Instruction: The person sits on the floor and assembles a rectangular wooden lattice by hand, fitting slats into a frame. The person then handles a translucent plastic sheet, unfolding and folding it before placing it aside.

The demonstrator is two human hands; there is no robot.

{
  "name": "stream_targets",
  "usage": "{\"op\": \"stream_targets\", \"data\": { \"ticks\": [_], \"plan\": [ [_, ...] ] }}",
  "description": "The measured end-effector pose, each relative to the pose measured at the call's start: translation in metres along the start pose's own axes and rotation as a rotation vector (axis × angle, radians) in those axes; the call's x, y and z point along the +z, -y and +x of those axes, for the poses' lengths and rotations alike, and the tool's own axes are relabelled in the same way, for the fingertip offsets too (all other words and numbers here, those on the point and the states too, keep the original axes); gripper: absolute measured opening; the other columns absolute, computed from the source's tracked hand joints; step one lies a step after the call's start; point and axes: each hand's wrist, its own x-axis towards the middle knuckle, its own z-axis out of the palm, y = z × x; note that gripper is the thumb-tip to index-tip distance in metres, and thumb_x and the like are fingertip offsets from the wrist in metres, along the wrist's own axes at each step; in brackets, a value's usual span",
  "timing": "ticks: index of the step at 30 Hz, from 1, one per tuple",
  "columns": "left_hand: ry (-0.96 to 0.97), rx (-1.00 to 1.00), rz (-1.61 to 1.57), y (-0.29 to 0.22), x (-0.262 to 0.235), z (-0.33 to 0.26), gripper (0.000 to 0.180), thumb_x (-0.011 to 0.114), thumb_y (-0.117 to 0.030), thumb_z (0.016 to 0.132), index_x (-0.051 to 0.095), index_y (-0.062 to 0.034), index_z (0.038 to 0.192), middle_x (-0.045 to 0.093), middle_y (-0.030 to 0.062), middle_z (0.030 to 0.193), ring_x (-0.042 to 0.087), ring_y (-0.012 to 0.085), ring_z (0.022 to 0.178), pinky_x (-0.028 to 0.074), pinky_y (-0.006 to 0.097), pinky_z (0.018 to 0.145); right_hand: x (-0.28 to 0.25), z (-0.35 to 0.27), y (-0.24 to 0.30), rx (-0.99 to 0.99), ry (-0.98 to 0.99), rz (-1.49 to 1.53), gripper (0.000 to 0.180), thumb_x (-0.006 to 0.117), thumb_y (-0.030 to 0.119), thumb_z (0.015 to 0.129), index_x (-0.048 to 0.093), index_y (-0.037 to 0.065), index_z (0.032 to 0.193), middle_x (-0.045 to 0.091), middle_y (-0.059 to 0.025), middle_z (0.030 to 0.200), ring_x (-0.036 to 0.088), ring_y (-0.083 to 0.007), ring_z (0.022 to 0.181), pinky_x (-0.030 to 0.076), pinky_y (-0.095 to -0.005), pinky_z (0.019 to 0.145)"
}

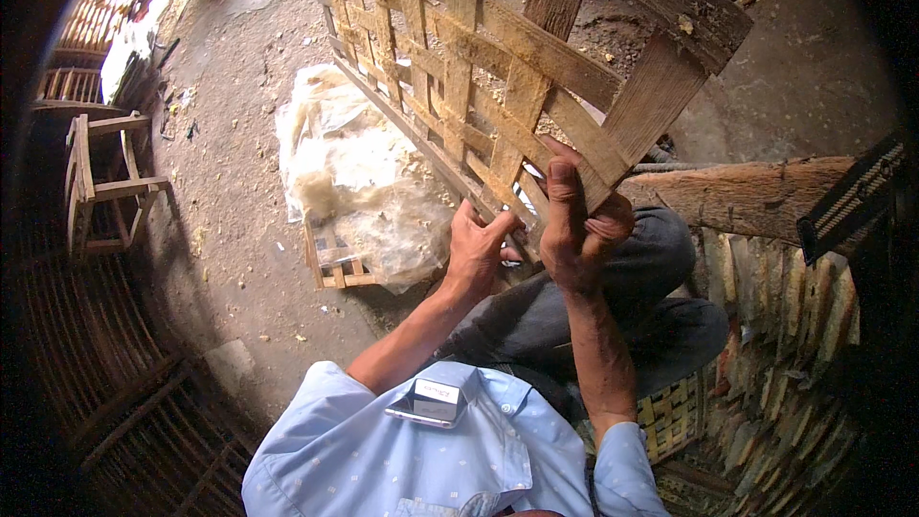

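A woven bamboo panel [459, 48] of flat crossed strips, edged with a wooden bar, slants up and away from my lap. My left hand [477, 247] pinches its lower left edge near the bottom corner. Just to the right, my right hand [577, 230] grips the lower right corner, thumb pointing up along the strips. Part of the fingers on both hands is hidden behind the panel and by each other. The panel's near corner rests close to my bent knee in dark trousers [651, 249]. Its far end runs out of the picture at the top.
Crumpled clear plastic sheeting [335, 144] lies on a small slatted wooden frame [347, 278] left of the panel. A wooden stool frame [110, 177] stands far left, above dark slatted racks [96, 364]. At right are a thick beam [747, 193], a black ridged object [852, 196] and stacked strips [795, 364].
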Motion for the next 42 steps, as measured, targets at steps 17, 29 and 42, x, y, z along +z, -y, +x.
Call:
{"op": "stream_targets", "data": {
  "ticks": [17, 29, 42],
  "plan": [
    [0.149, 0.123, -0.270, -0.027, -0.065, 0.012, 0.033, 0.072, -0.016, 0.093, 0.057, 0.0023, 0.115, 0.068, 0.0116, 0.107, 0.069, 0.0184, 0.094, 0.061, 0.031, 0.075, -0.009, 0.007, -0.008, 0.307, -0.239, 0.198, 0.031, 0.066, 0.023, 0.098, 0.072, -0.006, 0.105, 0.070, -0.0102, 0.105, 0.067, -0.0153, 0.091, 0.060, -0.0332, 0.077],
    [0.093, 0.230, -0.459, -0.073, -0.111, 0.039, 0.024, 0.064, -0.012, 0.097, 0.055, -0.0012, 0.117, 0.063, 0.0109, 0.109, 0.066, 0.0217, 0.102, 0.060, 0.036, 0.090, -0.011, 0.012, -0.007, 0.431, -0.322, 0.304, 0.049, 0.071, 0.033, 0.093, 0.061, -0.007, 0.118, 0.064, -0.0178, 0.116, 0.068, -0.0244, 0.091, 0.059, -0.0369, 0.078],
    [-0.002, 0.372, -0.474, -0.084, -0.176, 0.089, 0.020, 0.067, -0.013, 0.093, 0.057, -0.0050, 0.109, 0.062, 0.0076, 0.099, 0.065, 0.0221, 0.094, 0.058, 0.037, 0.085, -0.019, 0.007, -0.016, 0.367, -0.226, 0.111, 0.040, 0.069, 0.036, 0.096, 0.064, -0.003, 0.105, 0.066, -0.0095, 0.100, 0.059, -0.0178, 0.095, 0.048, -0.0334, 0.089]
  ]
}}
